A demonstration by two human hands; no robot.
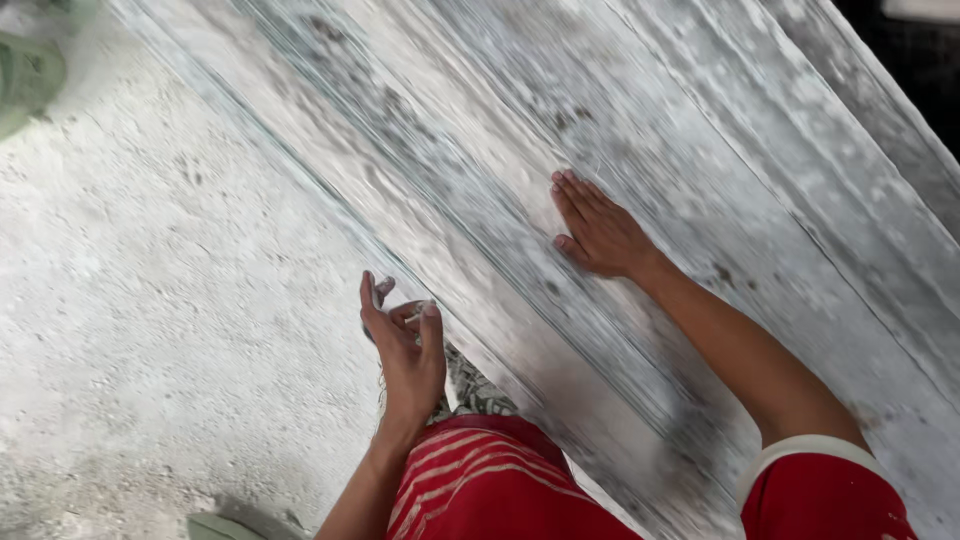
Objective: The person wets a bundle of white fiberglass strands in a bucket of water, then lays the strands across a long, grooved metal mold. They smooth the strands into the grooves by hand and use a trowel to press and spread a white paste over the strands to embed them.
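Observation:
A stack of large grey-white stone slabs [640, 130] runs diagonally across the view, dusty and streaked. My right hand [598, 228] lies flat on the top slab, palm down, fingers together and pointing up-left. My left hand [408, 345] hovers at the slab's lower edge, fingers curled, pinching a small thin pale object [414, 315] between thumb and fingers; what it is cannot be made out. Both arms come from red sleeves at the bottom.
Dusty white concrete floor [150, 300] fills the left side. A green object [25, 80] sits at the top-left corner, and a green sandal tip [225, 525] shows at the bottom. Dark ground lies beyond the slabs at top right.

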